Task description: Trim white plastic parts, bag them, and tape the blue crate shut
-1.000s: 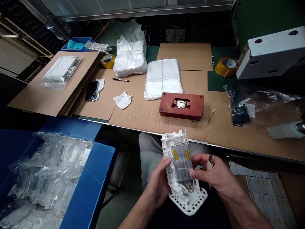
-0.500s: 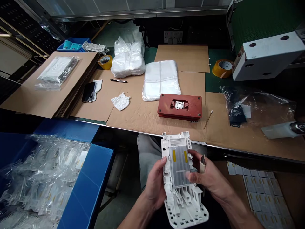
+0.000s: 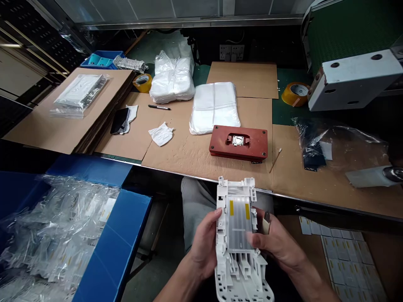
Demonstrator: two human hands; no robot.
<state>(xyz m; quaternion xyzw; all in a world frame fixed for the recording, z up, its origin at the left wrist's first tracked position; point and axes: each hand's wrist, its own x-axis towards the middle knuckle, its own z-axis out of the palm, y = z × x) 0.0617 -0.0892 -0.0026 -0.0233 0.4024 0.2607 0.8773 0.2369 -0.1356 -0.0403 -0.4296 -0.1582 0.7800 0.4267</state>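
A white plastic housing (image 3: 234, 268), long and ribbed with a rounded perforated base, is held over my lap below the table edge. Set into its face is a translucent panel (image 3: 239, 222) bearing two yellow strips. My left hand (image 3: 204, 241) is closed round the housing's left side, thumb on the edge. My right hand (image 3: 278, 241) grips the right side, its thumb resting on the panel. A small tool with a pale handle and dark tip (image 3: 266, 223) is tucked in the right fingers; its kind is unclear.
A red fixture block (image 3: 238, 142) and a cotton swab (image 3: 276, 160) lie on the cardboard-covered table. Behind are stacks of white bags (image 3: 215, 107). A blue box (image 3: 113, 247) of bagged parts stands left. Panels with yellow strips (image 3: 341, 251) lie lower right.
The housing has shifted slightly down and stands a little straighter in both hands. My right thumb stays on the panel. The camera view has tilted slightly.
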